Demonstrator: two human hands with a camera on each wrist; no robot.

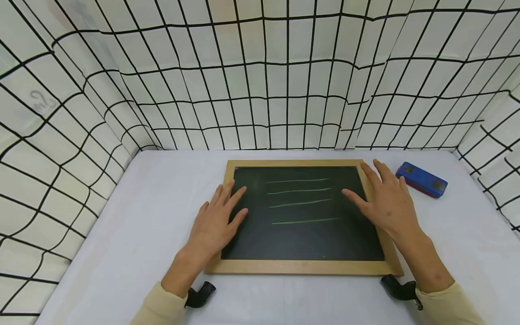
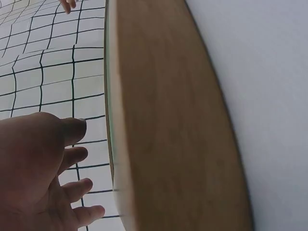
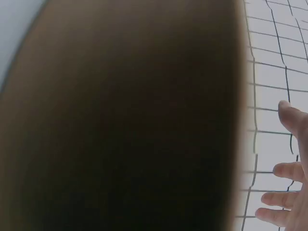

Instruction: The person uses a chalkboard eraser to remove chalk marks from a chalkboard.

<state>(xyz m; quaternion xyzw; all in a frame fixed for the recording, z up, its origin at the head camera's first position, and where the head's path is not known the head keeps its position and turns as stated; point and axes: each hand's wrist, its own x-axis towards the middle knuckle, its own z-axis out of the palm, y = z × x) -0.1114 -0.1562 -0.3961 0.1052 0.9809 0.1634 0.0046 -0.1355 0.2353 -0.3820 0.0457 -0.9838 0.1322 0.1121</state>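
Small chalkboard in a light wooden frame lies flat on the white surface, centred in front of the person. Four green lines drawn across its upper and middle part, roughly horizontal, stacked; wider gap above the lowest one. Plain strokes.

Left hand is over the board's left edge, fingers spread, thumb apart. Right hand is over the right edge, fingers likewise spread, thumb out toward the writing area. Both wrist views show background between fingers and frame; any contact elsewhere, cannot tell.

Blue block, red underneath, two dark squares on its top; sits on the surface just beside the right hand, beyond the board's upper right corner.

Grey handwritten mark on the left side of the black-gridded white wall, includes a 2-like squiggle, too faint to read for sure. Beige sleeves on both arms, a black curved piece at each wrist.
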